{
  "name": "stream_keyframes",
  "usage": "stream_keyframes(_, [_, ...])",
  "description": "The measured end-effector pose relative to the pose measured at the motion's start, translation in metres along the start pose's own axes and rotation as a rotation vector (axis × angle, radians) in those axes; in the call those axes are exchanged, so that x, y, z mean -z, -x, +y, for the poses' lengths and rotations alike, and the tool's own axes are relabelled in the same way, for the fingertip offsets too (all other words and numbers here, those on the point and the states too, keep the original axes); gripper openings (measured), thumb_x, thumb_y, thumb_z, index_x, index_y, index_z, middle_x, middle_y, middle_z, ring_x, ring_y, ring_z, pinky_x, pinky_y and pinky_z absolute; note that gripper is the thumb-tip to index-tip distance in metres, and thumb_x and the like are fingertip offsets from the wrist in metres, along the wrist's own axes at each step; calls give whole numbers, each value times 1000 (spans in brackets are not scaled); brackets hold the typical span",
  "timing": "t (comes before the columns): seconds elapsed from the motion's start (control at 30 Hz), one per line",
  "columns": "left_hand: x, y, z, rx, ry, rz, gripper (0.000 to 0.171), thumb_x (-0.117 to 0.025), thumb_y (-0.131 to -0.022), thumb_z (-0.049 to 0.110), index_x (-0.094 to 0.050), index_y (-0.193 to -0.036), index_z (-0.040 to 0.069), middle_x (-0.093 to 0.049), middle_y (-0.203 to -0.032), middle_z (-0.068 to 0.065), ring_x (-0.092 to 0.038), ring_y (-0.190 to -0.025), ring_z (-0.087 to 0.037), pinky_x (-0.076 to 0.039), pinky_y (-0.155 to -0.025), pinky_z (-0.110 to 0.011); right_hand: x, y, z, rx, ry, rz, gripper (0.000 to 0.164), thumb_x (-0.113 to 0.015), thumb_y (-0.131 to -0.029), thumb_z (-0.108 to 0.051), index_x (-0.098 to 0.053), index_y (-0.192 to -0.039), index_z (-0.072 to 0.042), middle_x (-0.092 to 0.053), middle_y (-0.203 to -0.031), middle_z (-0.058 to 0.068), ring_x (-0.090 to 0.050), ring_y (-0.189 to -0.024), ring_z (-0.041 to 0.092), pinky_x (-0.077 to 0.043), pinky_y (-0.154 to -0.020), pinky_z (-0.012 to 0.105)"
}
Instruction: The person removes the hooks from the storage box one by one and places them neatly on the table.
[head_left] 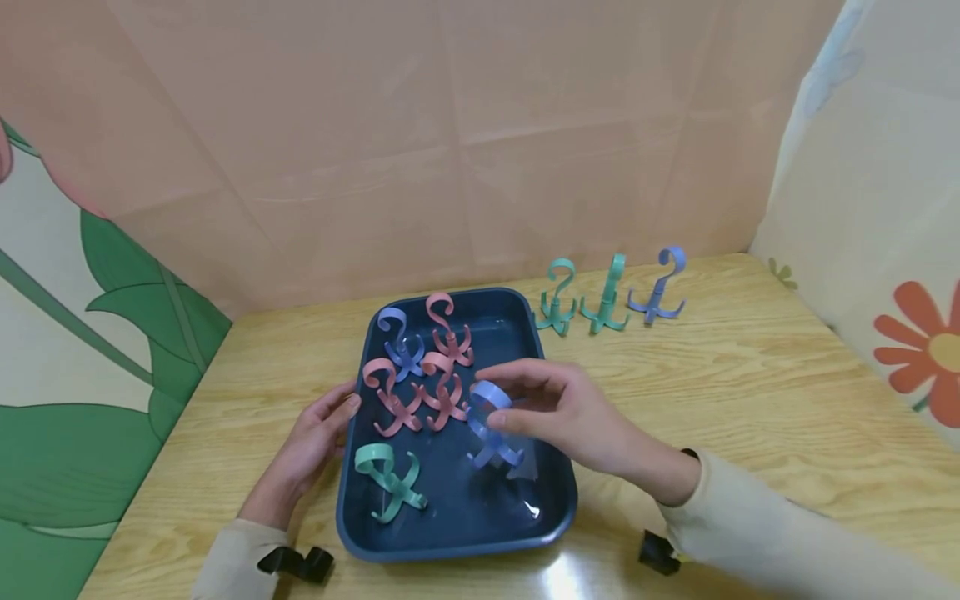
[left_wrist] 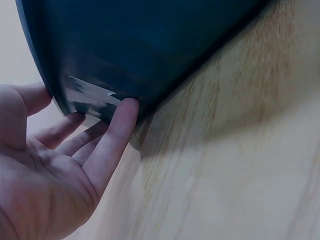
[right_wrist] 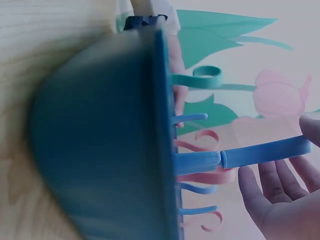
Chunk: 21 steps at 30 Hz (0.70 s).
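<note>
My right hand (head_left: 588,421) holds a blue multi-prong swivel hook (head_left: 492,448) by its curved top, over the right part of a dark blue tray (head_left: 457,521). In the right wrist view, the thumb meets the curved end of this blue hook (right_wrist: 265,153), its prongs partly hidden behind the tray wall. My left hand (head_left: 306,450) grips the tray's left side, thumb at the rim and fingertips on the outer wall (left_wrist: 135,50). Inside the tray are three pink hooks (head_left: 444,403), another blue hook (head_left: 406,358) and a green hook (head_left: 393,483).
Two green hooks (head_left: 557,315) and a blue hook (head_left: 657,300) stand on the wooden table (head_left: 720,375) behind the tray, to the right. A pink-beige sheet (head_left: 360,167) rises along the table's back edge. Flower-patterned sheets flank both sides.
</note>
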<state>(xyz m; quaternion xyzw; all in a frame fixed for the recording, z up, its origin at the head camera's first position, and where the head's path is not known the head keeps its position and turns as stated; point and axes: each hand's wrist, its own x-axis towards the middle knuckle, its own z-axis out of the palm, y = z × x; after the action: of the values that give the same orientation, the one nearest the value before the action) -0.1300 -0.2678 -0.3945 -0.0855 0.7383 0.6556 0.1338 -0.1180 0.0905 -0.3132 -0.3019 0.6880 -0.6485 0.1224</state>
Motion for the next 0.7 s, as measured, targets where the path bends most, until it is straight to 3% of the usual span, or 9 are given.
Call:
stream_keyframes(0.33, [0,1,1,-10,-8,-8,62,-51,-104,46,-36,-156,15,-47,-150,-18,-61,-122,-29,-56,-87,-41,23,3,-16,22,-31,42,39,-72,-92,-4,-64,-131,-2,-68,-118,16,-69,-104,31,-58,-83,40])
stream_keyframes(0.7, [1,0,-2,-10,8,-15,61,-52,-104,46,-38,-155,16,-48,-149,-17,-62,-120,-28,-56,-88,-42,51,11,-25,56,-18,107,37,-68,-94,1,-63,-131,-1,-72,-116,10,-70,-104,24,-57,-86,36])
